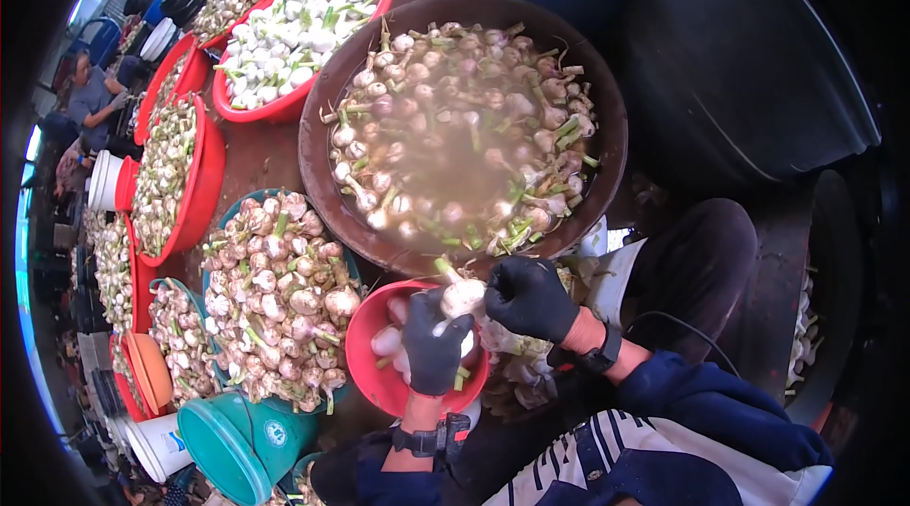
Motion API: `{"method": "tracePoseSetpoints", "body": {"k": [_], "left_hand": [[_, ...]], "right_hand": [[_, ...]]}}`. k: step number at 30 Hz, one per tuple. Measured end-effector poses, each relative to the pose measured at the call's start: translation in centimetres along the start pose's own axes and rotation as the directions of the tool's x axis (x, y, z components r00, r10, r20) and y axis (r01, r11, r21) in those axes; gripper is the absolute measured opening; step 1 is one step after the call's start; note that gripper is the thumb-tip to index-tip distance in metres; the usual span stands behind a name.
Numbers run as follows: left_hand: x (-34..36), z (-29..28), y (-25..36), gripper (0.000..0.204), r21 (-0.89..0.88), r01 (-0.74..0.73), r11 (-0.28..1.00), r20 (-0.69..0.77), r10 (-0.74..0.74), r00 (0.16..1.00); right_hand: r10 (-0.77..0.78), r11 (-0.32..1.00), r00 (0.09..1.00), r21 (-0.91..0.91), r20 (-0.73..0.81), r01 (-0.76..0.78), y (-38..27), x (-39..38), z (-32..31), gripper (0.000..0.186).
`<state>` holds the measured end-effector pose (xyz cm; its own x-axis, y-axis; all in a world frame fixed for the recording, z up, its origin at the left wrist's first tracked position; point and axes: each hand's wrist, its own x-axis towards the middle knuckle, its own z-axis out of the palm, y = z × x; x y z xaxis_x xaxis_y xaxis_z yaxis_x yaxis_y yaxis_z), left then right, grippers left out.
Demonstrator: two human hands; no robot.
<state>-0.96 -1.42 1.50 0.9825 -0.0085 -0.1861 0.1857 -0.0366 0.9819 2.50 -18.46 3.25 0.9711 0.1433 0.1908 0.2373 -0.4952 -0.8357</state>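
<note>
Both my hands wear black gloves and meet on one garlic bulb (pixel 462 296) with a short green stem. My left hand (pixel 433 345) grips it from below, over a small red bowl (pixel 365 354) that holds a few peeled white bulbs. From the right, my right hand (pixel 527 295) pinches the same bulb's top. Just beyond them stands a large brown basin (pixel 318 165) full of murky water and soaking garlic.
A teal basin heaped with garlic (pixel 280 298) sits left of my hands. Red basins of garlic (pixel 204 184) line the left; one at the back holds peeled white bulbs (pixel 299 32). A teal bucket (pixel 237 444) lies tipped at lower left. A person (pixel 90 99) sits far left.
</note>
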Motion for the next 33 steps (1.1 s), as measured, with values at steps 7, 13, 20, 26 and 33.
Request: {"method": "tracePoseSetpoints", "body": {"k": [7, 13, 20, 26, 33], "left_hand": [[-0.1, -0.7, 2.3, 0.045, -0.26, 0.153, 0.953, 0.347, -0.056, 0.936], [0.3, -0.9, 1.9, 0.058, -0.359, 0.288, 0.888, 0.412, -0.127, 0.902], [-0.1, -0.1, 1.0, 0.063, -0.39, 0.299, 0.871, 0.424, -0.119, 0.898], [-0.1, -0.2, 0.7, 0.051, 0.139, 0.08, 0.987, 0.424, -0.132, 0.896], [-0.2, 0.4, 3.2, 0.053, 0.127, 0.055, 0.99, 0.467, -0.109, 0.878]], "right_hand": [[0.259, 0.898, 0.966, -0.371, 0.011, -0.237, 6.7, -0.3, -2.2, 0.008], [-0.067, 0.985, 0.983, 0.165, 0.172, 0.038, 1.3, 0.6, -4.7, 0.021], [-0.101, 0.963, 0.969, 0.268, 0.227, 0.038, 0.8, -0.5, -3.4, 0.017], [-0.188, 0.982, 0.969, 0.049, 0.159, 0.183, 0.6, -1.8, -2.2, 0.015], [-0.129, 0.991, 0.976, 0.054, 0.177, 0.121, 1.8, -3.0, -0.5, 0.019]]}}
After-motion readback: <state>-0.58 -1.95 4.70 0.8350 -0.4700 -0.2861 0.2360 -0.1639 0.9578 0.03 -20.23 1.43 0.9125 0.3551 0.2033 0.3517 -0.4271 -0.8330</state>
